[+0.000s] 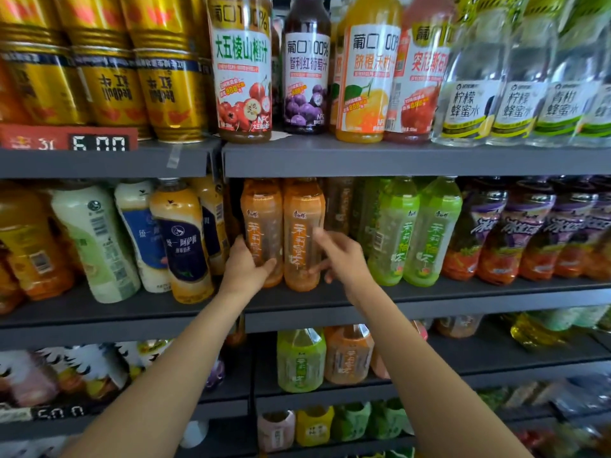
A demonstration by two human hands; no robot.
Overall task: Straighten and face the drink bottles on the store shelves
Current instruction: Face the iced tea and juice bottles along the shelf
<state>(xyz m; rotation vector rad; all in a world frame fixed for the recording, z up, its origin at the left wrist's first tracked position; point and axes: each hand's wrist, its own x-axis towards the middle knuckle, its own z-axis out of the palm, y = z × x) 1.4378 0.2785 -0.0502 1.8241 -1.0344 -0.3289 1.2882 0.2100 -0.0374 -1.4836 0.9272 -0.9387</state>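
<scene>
Two orange tea bottles stand side by side at the front of the middle shelf (429, 304). My left hand (246, 267) grips the lower part of the left orange bottle (263, 219), thumb in front and fingers round its left side. My right hand (340, 256) is at the right side of the right orange bottle (302, 226); its fingers are spread and blurred, the thumb near the bottle's lower front. Both labels face outward. Two green tea bottles (413, 233) stand just right of them.
Leaning milk-tea bottles (180, 239) crowd the shelf to the left. Purple-labelled bottles (515, 233) fill the right. The upper shelf (396, 158) carries juice bottles, gold cans and clear honey-water bottles. Lower shelves hold more green and orange bottles (301, 358).
</scene>
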